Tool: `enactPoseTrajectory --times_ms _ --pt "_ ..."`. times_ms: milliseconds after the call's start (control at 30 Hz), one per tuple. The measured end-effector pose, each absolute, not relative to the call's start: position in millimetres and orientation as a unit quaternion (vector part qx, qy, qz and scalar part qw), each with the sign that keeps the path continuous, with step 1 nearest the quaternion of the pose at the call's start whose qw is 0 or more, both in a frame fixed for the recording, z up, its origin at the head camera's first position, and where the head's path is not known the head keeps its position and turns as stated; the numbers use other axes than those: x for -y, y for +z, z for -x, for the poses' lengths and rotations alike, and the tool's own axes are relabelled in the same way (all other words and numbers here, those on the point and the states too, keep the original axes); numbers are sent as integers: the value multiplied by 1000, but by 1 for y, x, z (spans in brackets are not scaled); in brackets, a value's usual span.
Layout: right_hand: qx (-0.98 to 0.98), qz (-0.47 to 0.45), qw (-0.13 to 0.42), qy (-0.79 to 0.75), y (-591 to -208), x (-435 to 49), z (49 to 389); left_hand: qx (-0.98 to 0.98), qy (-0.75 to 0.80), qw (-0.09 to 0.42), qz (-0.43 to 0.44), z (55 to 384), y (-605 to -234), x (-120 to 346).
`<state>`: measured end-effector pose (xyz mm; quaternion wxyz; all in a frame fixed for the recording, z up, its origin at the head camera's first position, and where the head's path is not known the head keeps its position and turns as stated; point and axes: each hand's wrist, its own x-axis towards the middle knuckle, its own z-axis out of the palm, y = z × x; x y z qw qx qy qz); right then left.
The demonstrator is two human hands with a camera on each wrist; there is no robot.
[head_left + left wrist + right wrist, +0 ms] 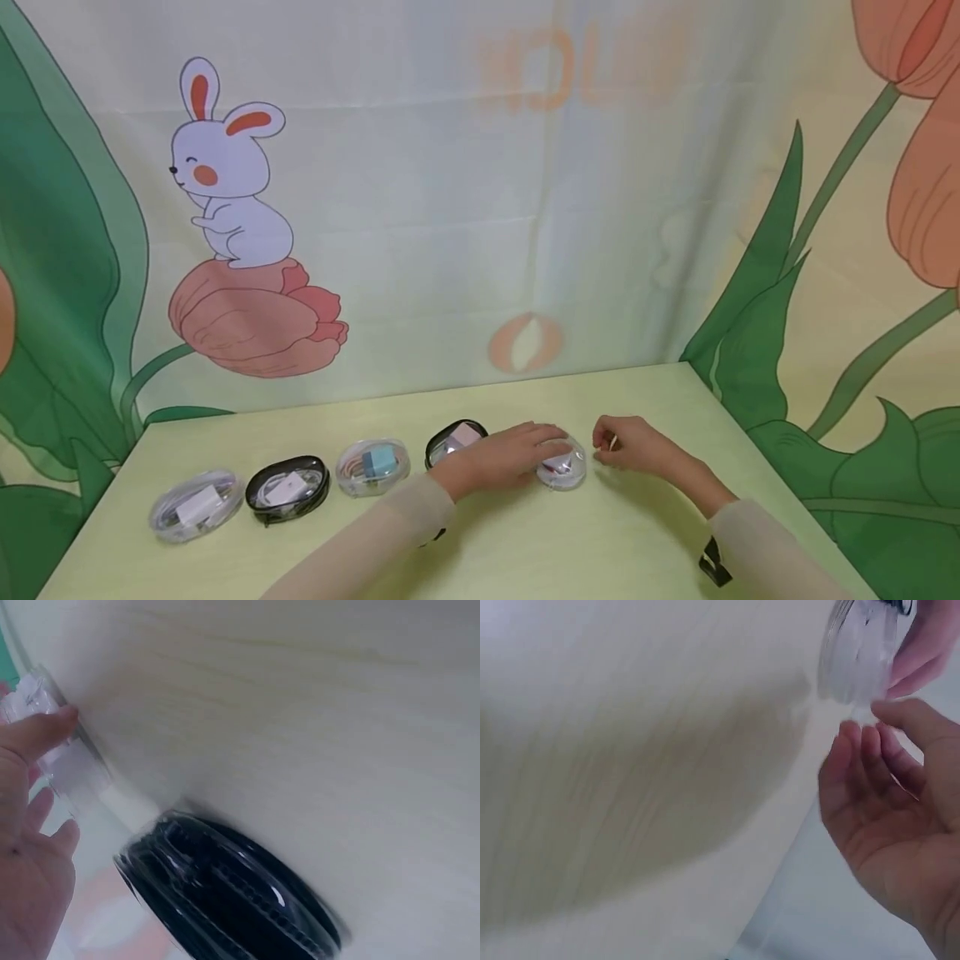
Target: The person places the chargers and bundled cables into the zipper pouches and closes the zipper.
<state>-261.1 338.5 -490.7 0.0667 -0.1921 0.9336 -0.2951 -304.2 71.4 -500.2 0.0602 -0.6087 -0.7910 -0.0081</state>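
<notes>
At the right end of a row of zip cases, my left hand [498, 457] grips a small clear zip case [567, 472] with something white and a bit of red inside. In the left wrist view, the thumb lies over one face of this clear case [79, 771], and other fingers reach its far side. Just right of it, my right hand [636, 443] is held in the air with loosely curled fingers and nothing in them. The right wrist view shows those fingertips [845, 742] close below the clear case [859, 656].
Left of my hands stand a black-edged case [456, 437], partly hidden by the left hand, a clear case with a blue block [378, 461], another black-edged case [288, 492] and a clear case with a white block [197, 506]. A printed cloth [420, 250] hangs behind the pale table [540, 550].
</notes>
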Motion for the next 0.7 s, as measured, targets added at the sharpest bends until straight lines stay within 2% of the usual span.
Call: enactPoseTrajectory --times_ms 100,200,400,500,700 --pt "-930 180 114 -300 -488 -332 247 800 11 55 598 301 -499 -76" --pt "-928 180 128 -301 -487 -320 235 824 56 69 560 296 -499 -81" --pt "-961 98 41 -255 -495 -294 227 876 123 124 450 282 -503 -99" --pt "-973 50 4 -227 -502 -286 227 899 112 127 403 276 -506 -107" --pt "-971 34 -13 -236 -513 -281 229 915 85 114 378 270 -515 -110"
